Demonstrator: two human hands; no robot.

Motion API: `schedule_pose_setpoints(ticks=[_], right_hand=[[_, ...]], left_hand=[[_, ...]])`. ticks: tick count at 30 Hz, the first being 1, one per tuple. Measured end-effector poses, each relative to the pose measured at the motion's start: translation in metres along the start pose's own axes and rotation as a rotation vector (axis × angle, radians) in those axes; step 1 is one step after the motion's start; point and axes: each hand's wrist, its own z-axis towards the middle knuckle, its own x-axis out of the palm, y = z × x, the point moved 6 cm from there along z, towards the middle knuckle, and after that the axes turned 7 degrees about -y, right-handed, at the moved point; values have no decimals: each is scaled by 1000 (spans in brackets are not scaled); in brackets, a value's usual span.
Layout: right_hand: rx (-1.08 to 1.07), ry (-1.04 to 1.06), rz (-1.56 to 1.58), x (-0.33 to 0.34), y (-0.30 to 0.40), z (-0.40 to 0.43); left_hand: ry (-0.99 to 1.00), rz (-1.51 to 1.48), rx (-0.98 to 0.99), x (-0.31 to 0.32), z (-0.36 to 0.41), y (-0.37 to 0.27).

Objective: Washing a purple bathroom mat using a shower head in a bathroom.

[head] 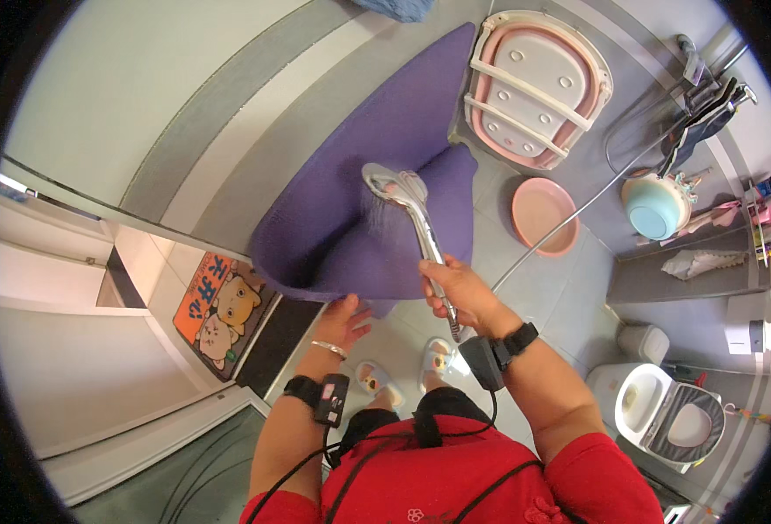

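A chrome handheld shower head (395,187) sprays water onto a large purple mat or sheet of fabric (385,144), whose upper part leans on the tiled wall and whose lower part folds and curls toward me. My right hand (457,291) is wrapped around the shower handle. From the handle a metal hose (555,226) runs up to the right. At the lower edge of the purple piece is my left hand (346,318), fingers spread; the edge lies by its fingertips, and whether it is pinched there cannot be told. Both wrists wear black straps with small devices.
A folded pink and white baby bathtub (536,92) leans on the wall, with a pink basin (545,216) below it on the tiles. At right are a blue basin (654,213), a toilet (641,396) and a waste bin (644,344). A patterned doormat (225,311) lies beyond the threshold at left.
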Motion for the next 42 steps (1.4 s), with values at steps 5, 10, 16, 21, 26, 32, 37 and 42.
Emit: schedule_pose_setpoints(ticks=[5,10,16,21,26,32,37,42], right_hand=[[71,55,-24,5,-8,-12],[100,101,2,1,-18,-27],[108,-5,-12,-31,-26,-26],[76,-79,13,-47,-18,-26],[70,-24,56,-42,-16,-22],[67,-19,54,-50,-16,-23],[74,-52,67,-58,-13,-24],[69,-51,93,-60,-8,-22]], left_hand=[[-22,119,-79,36,24,16],[-31,-49,-89,42,49,25],[-133,-294,-80,53,47,8],[-82,-440,-71,65,46,-4],[69,-536,-86,72,47,-14],[-5,-628,-107,71,51,-28],[-127,-346,59,76,56,-22],[-117,-269,154,95,59,-6]])
